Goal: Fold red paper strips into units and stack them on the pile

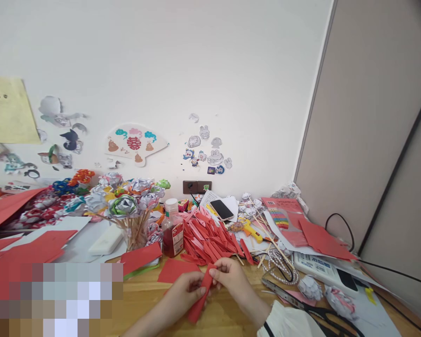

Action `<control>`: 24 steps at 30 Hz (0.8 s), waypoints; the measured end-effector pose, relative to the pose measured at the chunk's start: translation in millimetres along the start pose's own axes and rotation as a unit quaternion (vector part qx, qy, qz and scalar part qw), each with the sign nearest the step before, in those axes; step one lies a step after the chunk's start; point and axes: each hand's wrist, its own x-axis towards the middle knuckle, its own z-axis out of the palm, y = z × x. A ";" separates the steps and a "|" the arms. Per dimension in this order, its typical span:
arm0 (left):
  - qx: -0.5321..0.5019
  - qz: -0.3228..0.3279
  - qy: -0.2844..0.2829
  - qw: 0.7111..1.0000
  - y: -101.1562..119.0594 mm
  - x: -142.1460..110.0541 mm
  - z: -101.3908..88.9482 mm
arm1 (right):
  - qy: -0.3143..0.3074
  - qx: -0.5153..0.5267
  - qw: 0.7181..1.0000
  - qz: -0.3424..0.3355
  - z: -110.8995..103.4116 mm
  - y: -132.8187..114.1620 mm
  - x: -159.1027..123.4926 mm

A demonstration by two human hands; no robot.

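Note:
A narrow folded strip of red paper (198, 306) is held slanting above the wooden table. My left hand (187, 292) is closed around its middle, thumb on top. Near its upper end, my right hand (228, 278) pinches the strip between thumb and fingers. Just behind my hands lies a big heap of folded red paper strips (210, 234), some of them pink. A flat red sheet (177, 270) rests on the table behind my left hand, partly hidden by it.
Scissors (308, 306) and crumpled paper balls (309, 286) lie at the right. A bottle of red liquid (172, 231), paper flowers on sticks (124, 206), a phone (221, 209) and a yellow glue gun (252, 230) stand or lie behind. The lower left is blurred out.

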 end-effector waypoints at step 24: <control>-0.034 -0.069 0.035 0.996 -13.2 4.9 7.3 | 0.018 -0.049 0.998 -0.028 4.5 -2.3 -2.8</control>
